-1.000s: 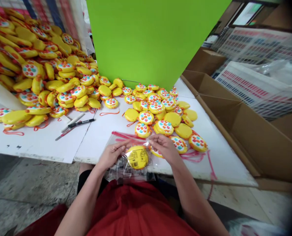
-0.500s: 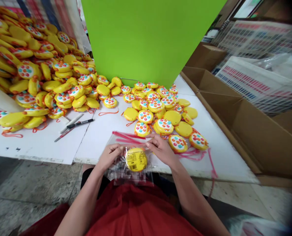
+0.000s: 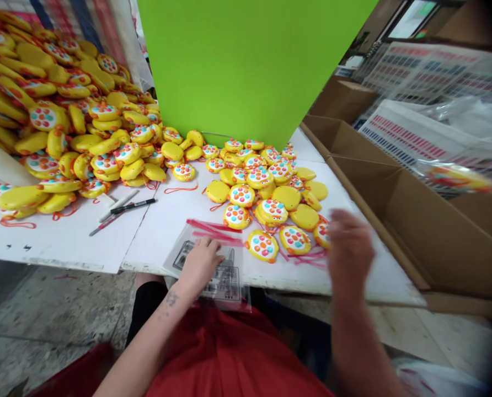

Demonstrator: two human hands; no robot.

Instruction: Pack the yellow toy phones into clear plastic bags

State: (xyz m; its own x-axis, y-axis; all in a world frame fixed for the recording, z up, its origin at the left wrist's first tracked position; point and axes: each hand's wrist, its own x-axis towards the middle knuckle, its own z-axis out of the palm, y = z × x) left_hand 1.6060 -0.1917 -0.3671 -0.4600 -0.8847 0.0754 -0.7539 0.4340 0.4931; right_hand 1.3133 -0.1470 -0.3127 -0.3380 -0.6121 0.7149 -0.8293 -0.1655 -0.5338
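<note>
My left hand lies on a stack of clear plastic bags with pink zip strips at the table's front edge, its fingers partly curled. Blurred by motion, my right hand is raised over the right part of the table; whether it holds anything cannot be made out. Beside the bags sits a yellow toy with coloured dots on its white top. More yellow toys lie behind it. A blurred bagged item with yellow and red colours shows in the air over the boxes at the right.
A large heap of yellow toys fills the left. Pens lie at centre left. A green panel stands at the back. Open cardboard boxes and a white crate are on the right.
The bagged toy has left my hands. My right hand has moved right and up, and my left hand has come down on the bags. A dotted toy now sits beside the bags.
</note>
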